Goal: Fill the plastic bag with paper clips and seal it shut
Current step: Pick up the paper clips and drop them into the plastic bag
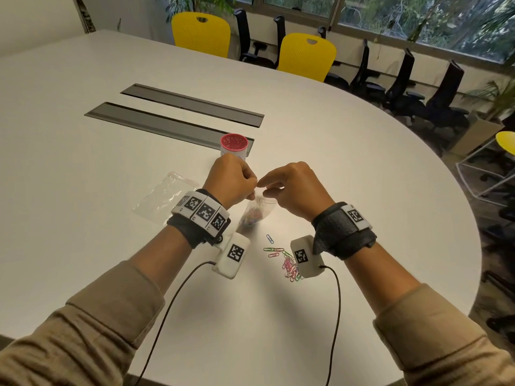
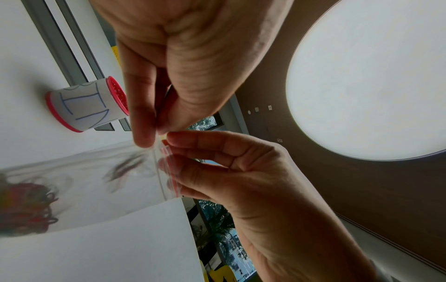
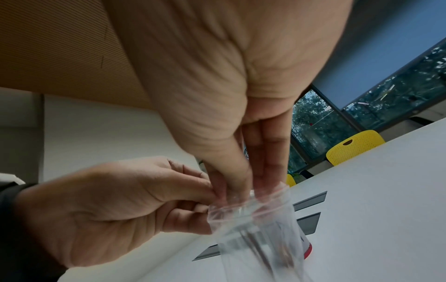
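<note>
A small clear zip bag [image 1: 255, 215] with a red strip at its rim hangs above the white table [image 1: 362, 162], a clump of coloured paper clips [image 2: 24, 206] in its bottom. My left hand [image 1: 250, 188] pinches one corner of the rim between thumb and forefinger [image 2: 142, 133]. The bag's mouth [image 3: 253, 202] stands open. My right hand [image 3: 251, 185] points thumb and straight fingers down into it, with no clip visible between them. Blurred streaks show inside the bag [image 2: 125, 166]. Loose paper clips [image 1: 289, 267] lie on the table under my right wrist.
A second, empty clear bag [image 1: 164, 196] lies flat to the left of my left wrist. A white tub with a red lid [image 1: 234, 146] stands just behind my hands, beside two grey cable slots [image 1: 167, 126]. Chairs line the table's far edge.
</note>
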